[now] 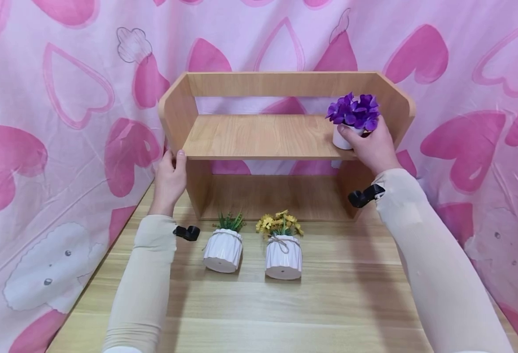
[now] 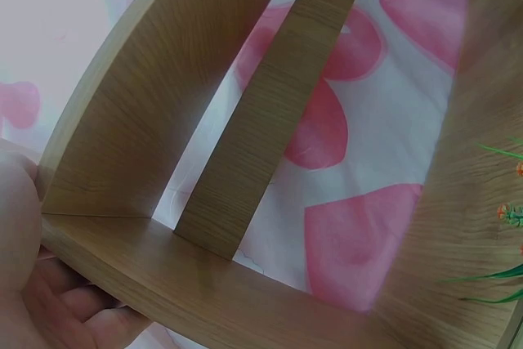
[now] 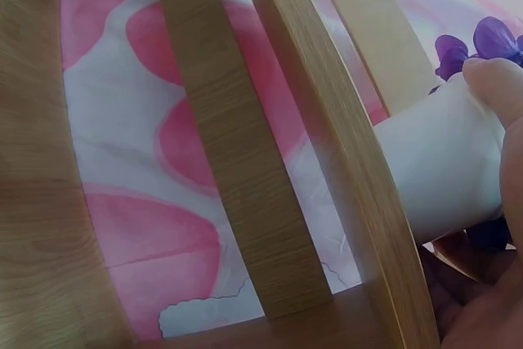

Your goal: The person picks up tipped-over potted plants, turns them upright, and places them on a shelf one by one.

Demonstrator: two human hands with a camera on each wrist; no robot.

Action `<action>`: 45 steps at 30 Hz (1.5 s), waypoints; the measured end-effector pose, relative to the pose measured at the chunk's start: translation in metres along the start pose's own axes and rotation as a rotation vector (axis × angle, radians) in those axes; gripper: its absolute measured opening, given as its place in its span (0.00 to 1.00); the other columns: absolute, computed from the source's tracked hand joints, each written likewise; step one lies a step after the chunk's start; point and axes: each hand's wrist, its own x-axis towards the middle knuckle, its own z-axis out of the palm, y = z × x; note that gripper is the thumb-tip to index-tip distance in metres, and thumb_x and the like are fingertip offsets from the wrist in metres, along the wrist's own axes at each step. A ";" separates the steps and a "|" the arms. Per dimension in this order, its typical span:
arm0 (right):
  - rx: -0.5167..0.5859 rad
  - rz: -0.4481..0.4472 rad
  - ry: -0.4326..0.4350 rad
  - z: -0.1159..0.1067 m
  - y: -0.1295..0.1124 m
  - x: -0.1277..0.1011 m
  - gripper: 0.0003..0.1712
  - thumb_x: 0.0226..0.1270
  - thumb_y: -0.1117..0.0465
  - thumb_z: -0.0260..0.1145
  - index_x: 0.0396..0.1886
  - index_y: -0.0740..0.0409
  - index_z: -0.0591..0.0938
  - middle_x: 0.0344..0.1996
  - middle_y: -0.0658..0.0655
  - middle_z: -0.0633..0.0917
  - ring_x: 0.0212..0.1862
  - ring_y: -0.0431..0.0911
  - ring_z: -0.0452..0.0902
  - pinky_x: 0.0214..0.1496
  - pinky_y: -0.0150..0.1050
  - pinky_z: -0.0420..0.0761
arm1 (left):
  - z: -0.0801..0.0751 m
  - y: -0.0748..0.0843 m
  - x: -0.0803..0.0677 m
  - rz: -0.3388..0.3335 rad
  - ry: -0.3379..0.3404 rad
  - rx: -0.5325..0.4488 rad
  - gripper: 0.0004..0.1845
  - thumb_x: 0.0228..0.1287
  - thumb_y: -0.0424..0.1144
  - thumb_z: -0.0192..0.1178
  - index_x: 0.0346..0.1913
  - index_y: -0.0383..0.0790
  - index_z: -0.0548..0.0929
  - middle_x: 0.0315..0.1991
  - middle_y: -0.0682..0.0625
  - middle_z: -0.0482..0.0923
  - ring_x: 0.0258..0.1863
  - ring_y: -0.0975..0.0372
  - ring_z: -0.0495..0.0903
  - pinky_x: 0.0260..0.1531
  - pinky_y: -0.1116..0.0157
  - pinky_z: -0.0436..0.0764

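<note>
A two-tier wooden shelf (image 1: 259, 137) stands on the table. My right hand (image 1: 379, 147) holds a white pot of purple flowers (image 1: 353, 113) at the right end of the upper board, thumb on the near side. In the right wrist view the smooth white pot (image 3: 445, 165) sits right at the board's edge. My left hand (image 1: 170, 179) grips the shelf's left side panel where the upper board meets it. From the left wrist, its fingers (image 2: 78, 304) show curled behind the panel, with the thumb at the front edge.
Two ribbed white pots tied with twine lie tipped over in front of the shelf, bases toward me. One has green sprigs (image 1: 230, 223), the other yellow flowers (image 1: 281, 224). A pink heart-patterned curtain (image 1: 78, 88) hangs behind and at both sides.
</note>
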 end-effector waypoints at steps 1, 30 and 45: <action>0.001 0.007 -0.003 0.000 0.000 0.001 0.62 0.69 0.29 0.68 0.91 0.41 0.45 0.90 0.53 0.54 0.89 0.54 0.50 0.91 0.59 0.48 | 0.001 0.000 0.000 -0.002 -0.003 0.000 0.32 0.86 0.56 0.45 0.71 0.31 0.75 0.70 0.31 0.78 0.65 0.44 0.76 0.75 0.45 0.74; 0.032 -0.131 0.086 0.004 0.021 -0.053 0.56 0.76 0.38 0.68 0.87 0.53 0.48 0.75 0.67 0.74 0.75 0.59 0.74 0.81 0.53 0.73 | 0.003 0.002 0.000 -0.056 0.006 0.006 0.35 0.85 0.60 0.42 0.80 0.39 0.70 0.78 0.37 0.73 0.76 0.45 0.74 0.81 0.44 0.68; -0.080 -0.354 0.169 0.023 0.047 -0.103 0.19 0.81 0.53 0.65 0.56 0.65 0.86 0.50 0.63 0.87 0.47 0.39 0.75 0.48 0.25 0.73 | 0.004 0.005 0.000 -0.085 0.002 0.008 0.35 0.85 0.60 0.41 0.80 0.39 0.69 0.79 0.38 0.72 0.76 0.46 0.74 0.80 0.44 0.70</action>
